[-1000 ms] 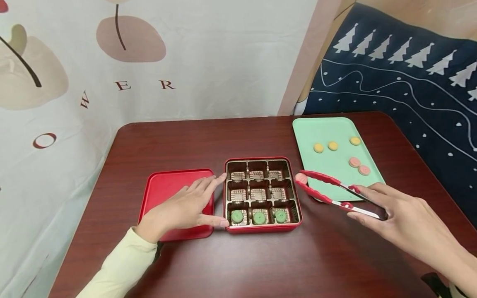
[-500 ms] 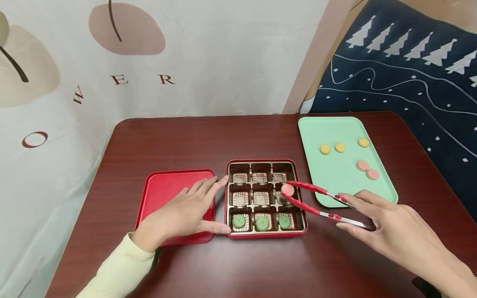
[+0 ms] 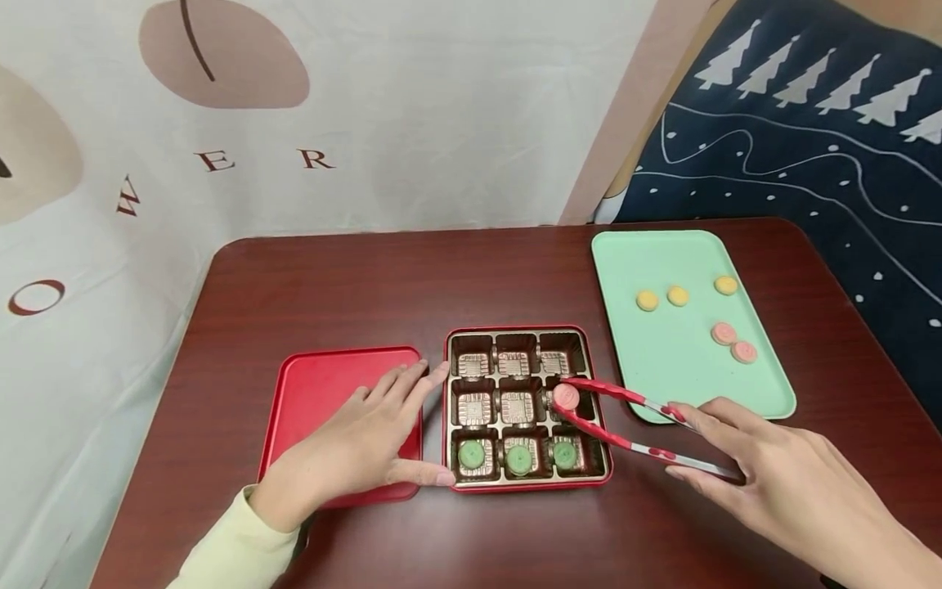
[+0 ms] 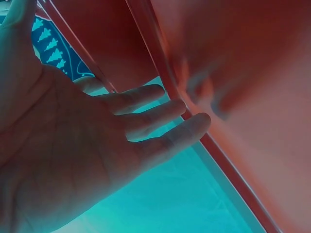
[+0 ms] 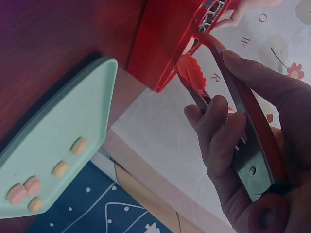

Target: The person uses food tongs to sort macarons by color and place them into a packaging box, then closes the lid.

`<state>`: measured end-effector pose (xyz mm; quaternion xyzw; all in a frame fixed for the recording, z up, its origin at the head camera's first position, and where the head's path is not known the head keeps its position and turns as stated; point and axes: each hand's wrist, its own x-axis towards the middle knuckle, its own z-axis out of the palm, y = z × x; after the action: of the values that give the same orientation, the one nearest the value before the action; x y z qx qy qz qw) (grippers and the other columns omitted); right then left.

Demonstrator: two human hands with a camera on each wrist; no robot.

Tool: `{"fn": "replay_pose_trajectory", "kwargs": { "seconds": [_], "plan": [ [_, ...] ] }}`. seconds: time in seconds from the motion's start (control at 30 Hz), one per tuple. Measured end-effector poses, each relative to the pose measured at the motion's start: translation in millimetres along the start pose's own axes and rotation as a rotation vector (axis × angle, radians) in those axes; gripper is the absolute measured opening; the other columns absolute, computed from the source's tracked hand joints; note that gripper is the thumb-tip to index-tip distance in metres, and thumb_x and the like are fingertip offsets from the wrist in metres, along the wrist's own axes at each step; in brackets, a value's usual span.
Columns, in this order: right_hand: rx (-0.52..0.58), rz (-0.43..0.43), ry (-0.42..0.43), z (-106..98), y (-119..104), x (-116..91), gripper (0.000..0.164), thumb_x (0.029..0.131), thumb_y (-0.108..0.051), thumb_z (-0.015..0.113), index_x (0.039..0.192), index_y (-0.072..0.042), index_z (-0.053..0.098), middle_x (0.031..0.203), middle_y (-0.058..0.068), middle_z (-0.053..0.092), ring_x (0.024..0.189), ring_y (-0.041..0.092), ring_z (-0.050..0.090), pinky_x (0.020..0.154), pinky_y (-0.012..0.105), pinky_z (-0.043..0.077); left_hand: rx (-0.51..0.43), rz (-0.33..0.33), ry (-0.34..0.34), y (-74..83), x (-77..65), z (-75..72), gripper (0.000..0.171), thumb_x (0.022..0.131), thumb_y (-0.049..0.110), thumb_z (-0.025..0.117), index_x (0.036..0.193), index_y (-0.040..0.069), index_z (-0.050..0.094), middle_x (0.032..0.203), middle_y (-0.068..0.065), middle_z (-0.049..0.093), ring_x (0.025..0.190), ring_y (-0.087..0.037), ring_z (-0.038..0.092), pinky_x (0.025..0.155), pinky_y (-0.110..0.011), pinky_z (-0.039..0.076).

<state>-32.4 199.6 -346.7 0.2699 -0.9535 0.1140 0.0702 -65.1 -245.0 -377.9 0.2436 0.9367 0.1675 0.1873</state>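
In the right grip (image 3: 791,470), clamped tight by fingers and thumb: red-tipped tongs (image 3: 614,438), with the long axis running right to left and slightly far, tips leftward. Pinched between those tips: a pink disc (image 3: 566,397), at the right compartment of the middle row in a red box (image 3: 530,488) on the worktop (image 3: 405,286). Along the near row, one to each compartment: green discs (image 3: 519,460). Spread at the box's left edge with fingers apart: the left grip (image 3: 353,446), covering part of a red lid (image 3: 324,388). To the far right, on a mint tray (image 3: 677,368): three yellow discs (image 3: 647,301) and paired pink discs (image 3: 724,333). Hidden behind the right grip in the head view: the tongs' rear end. Partly masked in the right wrist view by the box: the pinched disc. Cut off at the right edge: the right forearm (image 3: 890,544). Unclear from any view: contact between disc and compartment floor.
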Motion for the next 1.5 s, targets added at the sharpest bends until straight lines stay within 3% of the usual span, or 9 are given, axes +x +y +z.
{"fn": "replay_pose_trajectory", "kwargs": {
  "seconds": [0.2,0.37,0.5,0.7,0.77,0.87,1.0,1.1,1.5],
  "plan": [
    [-0.03,0.042,-0.073,-1.1,-1.9,-1.1,0.068,0.092,-0.072,0.076,0.132,-0.016,0.078,0.112,-0.006,0.068,0.06,-0.007,0.036,0.049,0.024,0.037,0.028,0.019,0.015,0.2,3.1,-0.5,0.129,0.082,0.085,0.073,0.175,0.011,0.021,0.172,-0.022,0.033,0.157,-0.043,0.034,0.111,-0.073,0.041],
    [-0.012,0.025,-0.056,0.4,-2.0,-0.5,0.073,0.098,-0.078,0.06,0.133,-0.017,0.078,0.113,-0.009,0.068,0.061,-0.008,0.035,0.049,0.023,0.036,0.028,0.009,0.009,0.4,4.8,-1.5,0.131,0.081,0.088,0.07,0.176,0.014,0.019,0.172,-0.022,0.032,0.156,-0.044,0.035,0.111,-0.074,0.04],
    [-0.02,0.067,-0.058,2.0,1.8,1.4,0.077,0.093,-0.081,0.064,0.133,-0.017,0.078,0.112,-0.004,0.071,0.061,-0.004,0.043,0.049,0.025,0.04,0.009,-0.013,-0.006,-0.2,7.9,-1.3,0.133,0.08,0.09,0.068,0.177,0.016,0.014,0.173,-0.023,0.03,0.155,-0.048,0.036,0.111,-0.078,0.038],
    [0.008,0.134,0.098,-6.3,13.3,-9.1,0.092,0.098,-0.085,0.04,0.126,-0.007,0.081,0.107,0.002,0.072,0.065,0.004,0.052,0.051,0.019,0.038,0.008,-0.01,0.011,-1.4,12.5,-1.5,0.137,0.077,0.091,0.071,0.177,0.017,0.014,0.173,-0.024,0.029,0.154,-0.05,0.036,0.11,-0.08,0.037],
    [0.03,0.152,0.148,-7.1,20.2,-14.0,0.089,0.099,-0.083,0.046,0.124,-0.005,0.081,0.105,-0.002,0.069,0.065,0.001,0.048,0.052,0.016,0.035,0.009,-0.009,0.023,-4.4,9.7,-1.1,0.137,0.077,0.091,0.072,0.176,0.017,0.015,0.173,-0.024,0.029,0.153,-0.051,0.036,0.109,-0.081,0.037],
    [0.033,0.214,0.176,-9.0,32.7,-25.5,0.076,0.092,-0.073,0.075,0.123,-0.004,0.081,0.102,-0.008,0.063,0.066,-0.002,0.043,0.052,0.016,0.032,0.008,0.005,0.044,-8.3,6.6,1.2,0.135,0.078,0.09,0.072,0.176,0.017,0.016,0.174,-0.023,0.03,0.154,-0.051,0.036,0.108,-0.082,0.036],
    [-0.037,0.317,0.158,-14.8,49.5,-44.8,0.064,0.074,-0.039,0.101,0.122,-0.001,0.08,0.101,-0.004,0.064,0.067,0.0,0.042,0.052,0.02,0.031,-0.003,0.036,0.061,-9.4,8.3,6.5,0.133,0.079,0.092,0.067,0.176,0.016,0.017,0.174,-0.022,0.03,0.154,-0.05,0.036,0.107,-0.083,0.036],
    [-0.075,0.356,0.148,-13.7,60.9,-52.0,0.063,0.07,-0.029,0.102,0.12,0.001,0.079,0.102,0.003,0.067,0.067,0.003,0.044,0.053,0.024,0.033,0.004,0.036,0.065,-10.0,7.5,6.5,0.133,0.079,0.093,0.064,0.176,0.015,0.017,0.174,-0.022,0.03,0.154,-0.05,0.036,0.106,-0.083,0.037],
    [-0.135,0.461,0.093,-11.4,89.2,-62.8,0.071,0.073,-0.029,0.101,0.124,0.011,0.073,0.107,0.024,0.068,0.067,0.025,0.052,0.051,0.033,0.038,-0.01,0.05,0.081,-10.1,5.6,9.1,0.13,0.081,0.09,0.068,0.176,0.017,0.017,0.174,-0.02,0.03,0.157,-0.045,0.033,0.106,-0.082,0.038]
  ]
}}
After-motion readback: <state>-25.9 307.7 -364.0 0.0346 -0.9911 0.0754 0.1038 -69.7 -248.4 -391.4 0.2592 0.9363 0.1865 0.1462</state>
